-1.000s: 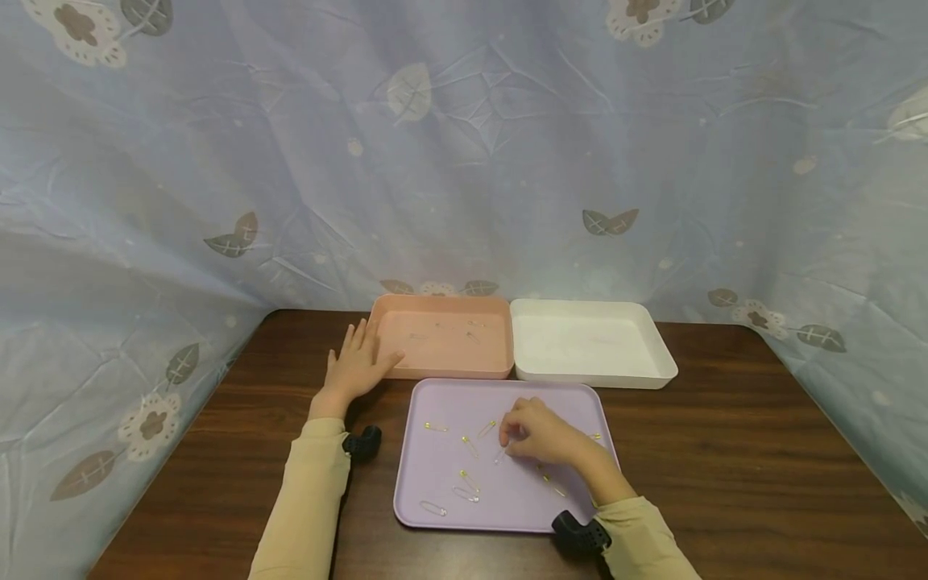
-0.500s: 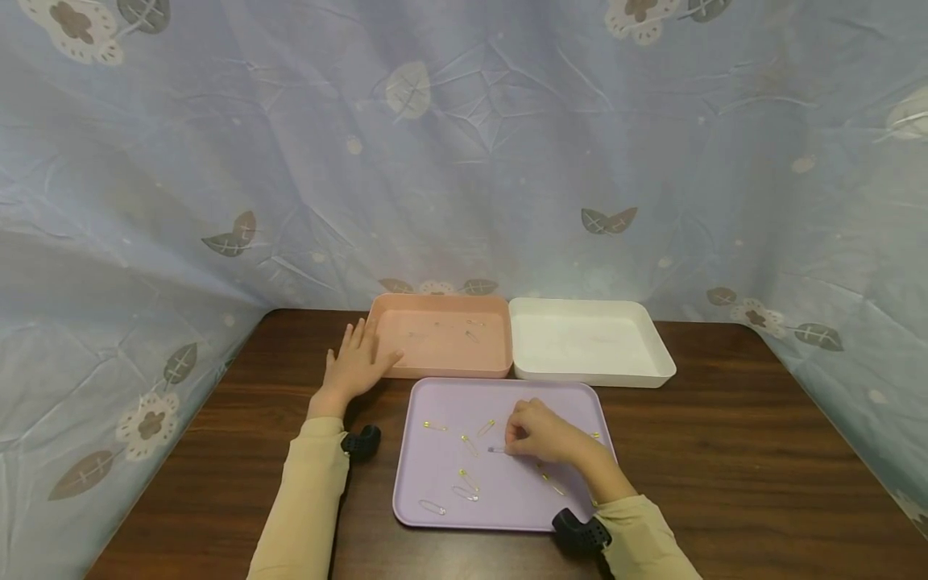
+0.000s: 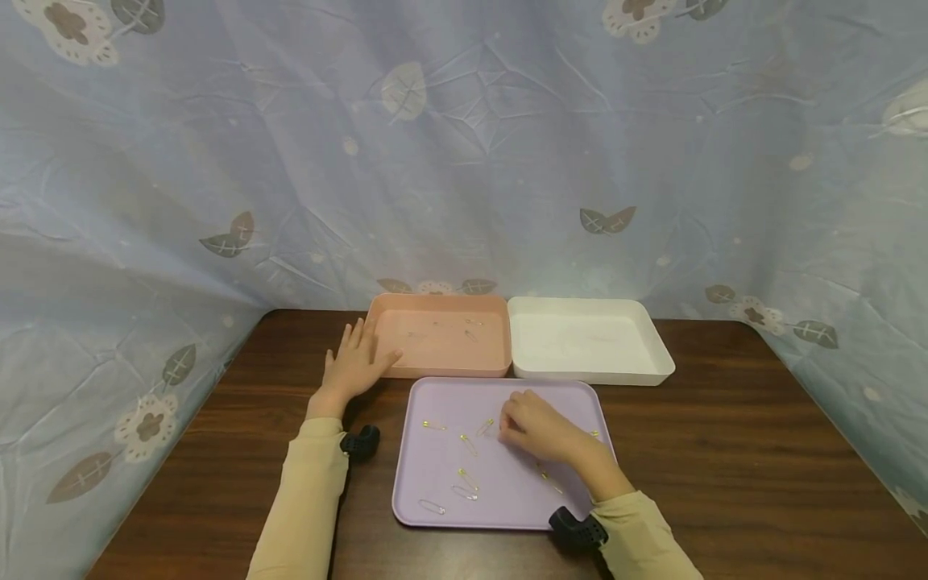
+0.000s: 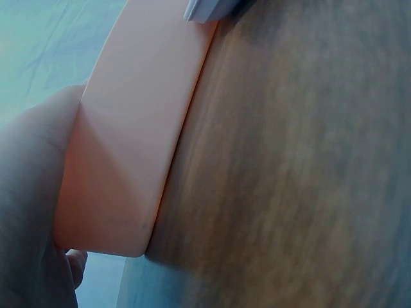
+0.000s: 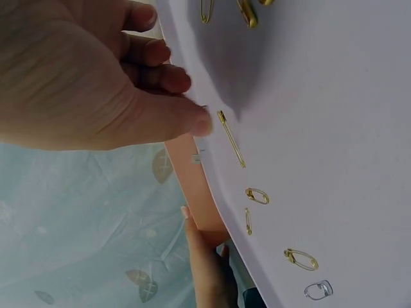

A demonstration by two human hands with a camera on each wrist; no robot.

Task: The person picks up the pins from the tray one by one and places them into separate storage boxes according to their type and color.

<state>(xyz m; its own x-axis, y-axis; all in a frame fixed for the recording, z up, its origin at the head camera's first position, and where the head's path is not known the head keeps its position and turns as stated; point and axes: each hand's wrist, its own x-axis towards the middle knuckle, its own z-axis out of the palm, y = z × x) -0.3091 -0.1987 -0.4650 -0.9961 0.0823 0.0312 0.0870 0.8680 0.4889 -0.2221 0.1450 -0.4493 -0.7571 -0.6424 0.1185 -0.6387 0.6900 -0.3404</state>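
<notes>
My left hand point(image 3: 353, 369) rests at the left front corner of the pink tray point(image 3: 439, 371), fingers outstretched along its side and thumb over the front rim. Thin silver safety pins point(image 3: 471, 336) lie in that tray. Over the lilac tray point(image 3: 507, 516), my right hand point(image 3: 540, 425) pinches a silver safety pin point(image 5: 198, 157) between thumb and fingers; the right wrist view shows only its end beside the thumb. Gold-headed safety pins point(image 3: 469, 481) lie scattered on the lilac tray, with silver safety pins point(image 3: 432, 507) near its front left. Part of the tray is hidden under the right hand.
A white tray point(image 3: 590, 375) stands to the right of the pink one, behind the lilac tray. All three sit on a dark wooden table point(image 3: 732, 451). A patterned blue curtain point(image 3: 464, 177) hangs behind and at both sides.
My right hand has taken hold of the silver safety pin from the lilac tray and risen slightly; the head view no longer shows the pin. The left hand stays put.
</notes>
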